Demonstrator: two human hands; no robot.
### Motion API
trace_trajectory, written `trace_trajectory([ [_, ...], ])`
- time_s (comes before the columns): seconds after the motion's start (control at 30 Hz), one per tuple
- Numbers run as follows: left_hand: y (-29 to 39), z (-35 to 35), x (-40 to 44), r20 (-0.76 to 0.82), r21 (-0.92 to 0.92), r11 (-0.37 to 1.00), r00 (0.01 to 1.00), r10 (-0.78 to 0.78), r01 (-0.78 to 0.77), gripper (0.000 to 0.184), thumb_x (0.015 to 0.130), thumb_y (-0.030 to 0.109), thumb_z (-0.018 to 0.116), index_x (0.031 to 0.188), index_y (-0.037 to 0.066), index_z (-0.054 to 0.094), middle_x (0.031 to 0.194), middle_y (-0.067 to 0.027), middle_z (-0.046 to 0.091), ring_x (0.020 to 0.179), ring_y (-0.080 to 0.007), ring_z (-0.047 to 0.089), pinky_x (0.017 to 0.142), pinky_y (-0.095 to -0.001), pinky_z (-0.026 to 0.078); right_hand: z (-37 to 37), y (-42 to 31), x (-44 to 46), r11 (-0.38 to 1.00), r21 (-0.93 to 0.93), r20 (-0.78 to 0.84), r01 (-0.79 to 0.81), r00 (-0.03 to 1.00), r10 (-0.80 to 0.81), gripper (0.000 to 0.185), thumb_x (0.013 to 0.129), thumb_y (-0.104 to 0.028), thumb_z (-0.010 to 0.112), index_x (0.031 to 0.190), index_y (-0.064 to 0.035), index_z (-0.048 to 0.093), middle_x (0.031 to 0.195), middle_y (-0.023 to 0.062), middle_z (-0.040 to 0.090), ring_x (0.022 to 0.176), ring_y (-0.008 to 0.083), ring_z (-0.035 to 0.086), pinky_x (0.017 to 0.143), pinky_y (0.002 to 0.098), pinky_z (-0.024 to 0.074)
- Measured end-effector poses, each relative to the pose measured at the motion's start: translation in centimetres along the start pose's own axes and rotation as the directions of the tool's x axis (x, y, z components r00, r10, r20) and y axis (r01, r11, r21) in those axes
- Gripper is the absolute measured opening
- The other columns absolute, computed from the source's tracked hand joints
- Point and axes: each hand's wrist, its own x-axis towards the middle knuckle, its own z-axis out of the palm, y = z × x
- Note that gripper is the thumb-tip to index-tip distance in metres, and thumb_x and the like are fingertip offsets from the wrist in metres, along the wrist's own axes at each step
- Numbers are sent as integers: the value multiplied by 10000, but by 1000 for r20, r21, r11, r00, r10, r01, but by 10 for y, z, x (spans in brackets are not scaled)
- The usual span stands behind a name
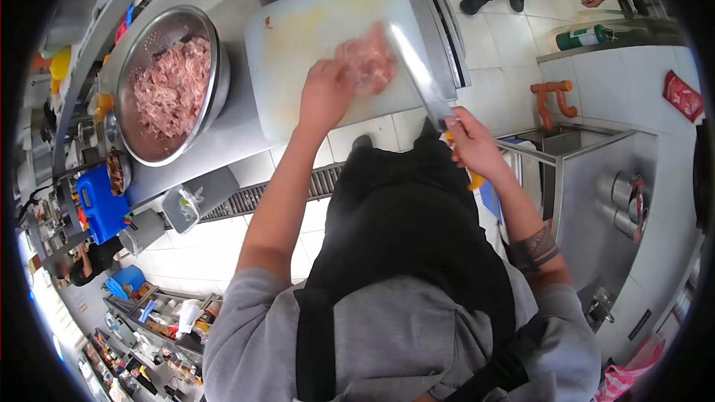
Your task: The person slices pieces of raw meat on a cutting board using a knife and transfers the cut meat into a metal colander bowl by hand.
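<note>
My right hand (474,147) is closed around the handle of the knife (421,73), its blade reaching to the meat (370,58). My left hand (328,97) touches the meat's near side; its fingers are too blurred to tell a pinch. Under both lies the board (290,52), beside the bowl (220,85).

No text, labels, brands, numbers or signs can be read here.
</note>
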Motion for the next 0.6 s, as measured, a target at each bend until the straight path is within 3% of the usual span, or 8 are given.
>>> trace_trajectory([
  [0.03, -1, 8, 5, -64, 42, 991, 990, 129, -127, 214, 919, 171, 741, 1072, 24, 760, 1036, -165, 730, 964, -364, 707, 877, -451, 580, 19, -8, -2, 999, 31, -25, -42, 999, 43, 290, 1106, -300, 576, 1338, -128, 600, 744, 28, 572, 546, 107, 560, 490, 317, 476],
  [0.1, -12, 14, 10, -39, 29, 993, 992, 118, -117, 206, 904, 165, 737, 1051, 22, 754, 1027, -159, 725, 964, -370, 702, 879, -460, 578, 52, -19, -2, 995, 47, -43, -86, 995, 88, 353, 1104, -291, 573, 1431, -163, 606, 766, 25, 583, 536, 97, 549, 486, 308, 480],
  [0.2, -25, 10, 8, 50, 14, 999, 998, 45, -46, 184, 880, 150, 735, 1008, 18, 744, 1009, -152, 715, 956, -368, 697, 880, -462, 576, 88, -22, 2, 998, 41, -54, -51, 997, 53, 557, 1103, -259, 551, 1653, -281, 464, 757, 33, 583, 518, 109, 555, 467, 288, 492],
  [0.43, -24, -1, 10, 130, -122, 992, 991, -27, 43, 204, 832, 128, 791, 1011, 34, 769, 960, -139, 713, 879, -308, 714, 828, -408, 593, 117, -21, -7, 997, -8, -129, -78, 989, 76, 554, 1097, -230, 540, 1647, -250, 467, 722, 76, 617, 493, 142, 588, 475, 337, 537],
  [0.5, -32, 6, 10, 124, -132, 991, 992, -4, 20, 225, 826, 125, 799, 1032, 39, 775, 979, -137, 724, 877, -299, 722, 829, -394, 597, 124, -22, 16, 998, -18, -129, 55, 990, -57, 550, 1102, -224, 537, 1646, -271, 470, 706, 73, 622, 471, 136, 569, 458, 323, 531],
  [0.57, -39, 7, 7, 122, -136, 991, 992, 24, -7, 247, 820, 122, 807, 1054, 45, 782, 998, -134, 736, 875, -290, 731, 829, -380, 601, 133, -49, 44, 983, -122, -180, 139, 971, -159, 546, 1068, -175, 502, 1613, -159, 478, 862, 223, 726, 514, 305, 678, 486, 422, 573],
  [0.6, -40, 6, 8, 127, -149, 989, 992, 26, -7, 260, 817, 119, 811, 1064, 44, 783, 1025, -133, 745, 888, -285, 738, 841, -374, 603, 137, -60, 59, 984, -109, -190, 140, 969, -159, 546, 1068, -175, 502, 1613, -159, 478, 862, 223, 726, 514, 305, 678, 486, 422, 573],
])
